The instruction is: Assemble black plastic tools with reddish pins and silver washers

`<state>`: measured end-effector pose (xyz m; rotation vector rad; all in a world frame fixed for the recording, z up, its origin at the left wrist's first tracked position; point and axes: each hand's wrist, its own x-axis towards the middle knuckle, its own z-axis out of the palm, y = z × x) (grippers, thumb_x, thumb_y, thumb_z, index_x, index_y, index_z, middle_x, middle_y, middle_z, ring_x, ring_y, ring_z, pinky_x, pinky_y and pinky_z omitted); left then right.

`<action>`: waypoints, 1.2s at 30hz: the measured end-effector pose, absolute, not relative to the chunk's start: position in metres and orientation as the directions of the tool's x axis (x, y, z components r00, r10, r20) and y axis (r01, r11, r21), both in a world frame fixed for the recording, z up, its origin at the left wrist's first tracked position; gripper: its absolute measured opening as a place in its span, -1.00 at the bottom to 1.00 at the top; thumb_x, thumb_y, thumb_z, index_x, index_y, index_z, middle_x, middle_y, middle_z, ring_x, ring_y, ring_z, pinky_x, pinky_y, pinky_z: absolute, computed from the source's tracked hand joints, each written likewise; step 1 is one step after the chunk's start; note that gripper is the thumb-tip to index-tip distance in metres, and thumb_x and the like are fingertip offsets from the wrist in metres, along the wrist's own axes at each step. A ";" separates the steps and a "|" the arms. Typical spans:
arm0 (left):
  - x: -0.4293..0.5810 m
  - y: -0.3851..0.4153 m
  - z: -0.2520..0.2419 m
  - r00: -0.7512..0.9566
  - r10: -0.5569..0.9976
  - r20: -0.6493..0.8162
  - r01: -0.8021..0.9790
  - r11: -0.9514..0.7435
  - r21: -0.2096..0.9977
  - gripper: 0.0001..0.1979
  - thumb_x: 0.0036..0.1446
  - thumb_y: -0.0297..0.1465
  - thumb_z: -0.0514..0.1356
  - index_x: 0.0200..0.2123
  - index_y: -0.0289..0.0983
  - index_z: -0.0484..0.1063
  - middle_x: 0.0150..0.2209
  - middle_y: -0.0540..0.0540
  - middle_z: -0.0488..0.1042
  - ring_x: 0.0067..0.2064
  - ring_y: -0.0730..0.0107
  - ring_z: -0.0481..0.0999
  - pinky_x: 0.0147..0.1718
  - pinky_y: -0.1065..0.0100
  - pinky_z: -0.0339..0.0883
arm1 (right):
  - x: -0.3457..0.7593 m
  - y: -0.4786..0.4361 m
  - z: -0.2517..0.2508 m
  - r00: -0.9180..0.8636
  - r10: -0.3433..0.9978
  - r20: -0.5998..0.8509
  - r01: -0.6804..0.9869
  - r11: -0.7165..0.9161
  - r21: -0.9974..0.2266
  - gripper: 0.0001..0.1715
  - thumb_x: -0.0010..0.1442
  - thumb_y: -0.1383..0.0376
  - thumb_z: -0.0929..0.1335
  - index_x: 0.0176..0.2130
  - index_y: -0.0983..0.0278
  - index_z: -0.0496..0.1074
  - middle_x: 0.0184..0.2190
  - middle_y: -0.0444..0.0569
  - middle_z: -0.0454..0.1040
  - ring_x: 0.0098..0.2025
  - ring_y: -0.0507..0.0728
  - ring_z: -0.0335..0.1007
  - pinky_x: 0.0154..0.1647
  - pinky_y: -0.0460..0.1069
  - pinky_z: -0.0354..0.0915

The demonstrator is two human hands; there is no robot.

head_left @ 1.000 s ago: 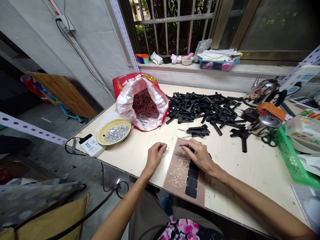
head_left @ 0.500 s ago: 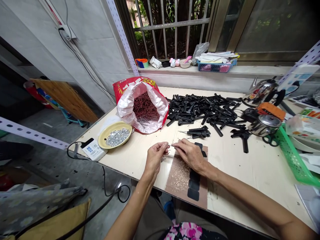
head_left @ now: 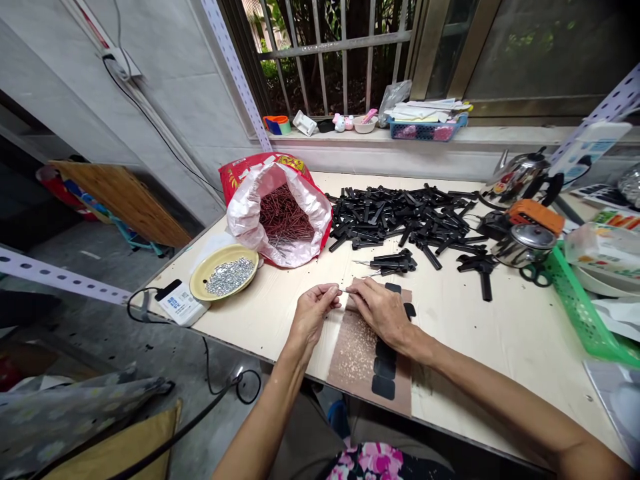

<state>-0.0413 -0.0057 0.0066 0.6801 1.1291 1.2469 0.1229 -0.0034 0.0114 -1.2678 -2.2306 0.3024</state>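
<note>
My left hand (head_left: pixel 315 312) is closed in a pinch over the front of the table. My right hand (head_left: pixel 381 308) is closed too, its fingertips almost meeting those of the left. Between them shows a short, thin, pale rod-like piece (head_left: pixel 344 291), too small to name surely. Under the right hand lies a brown board (head_left: pixel 345 381) with pale specks and a row of black rounded squares (head_left: pixel 383 388). Just beyond the hands are a few black plastic parts (head_left: pixel 397 262) with thin metal shafts sticking out.
A red bag (head_left: pixel 323 230) of long reddish-brown screws (head_left: pixel 285 217) lies open at the back left. Beside it stands a yellow dish (head_left: pixel 197 283) of small silver pieces. Black parts (head_left: pixel 400 217) are heaped behind. At right are a kettle (head_left: pixel 520 175), scissors (head_left: pixel 536 275) and a green basket (head_left: pixel 575 310).
The whole view has shifted slightly, so the scene sits a little further left. Both hands keep their pinch, fingertips close together as before.
</note>
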 end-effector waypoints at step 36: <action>-0.027 -0.012 0.002 -0.160 0.984 -0.081 -0.064 0.072 0.995 -0.70 -0.03 -0.23 0.28 -0.29 -0.33 0.53 -0.40 -0.09 0.52 -0.41 0.43 0.42 -0.32 0.39 0.31 | 0.127 -0.002 0.010 -0.416 0.766 0.491 0.786 0.574 -0.230 -0.76 0.32 0.30 0.19 -0.23 0.26 0.42 -0.32 -0.01 0.40 -0.31 0.09 0.30 -0.29 -0.03 0.16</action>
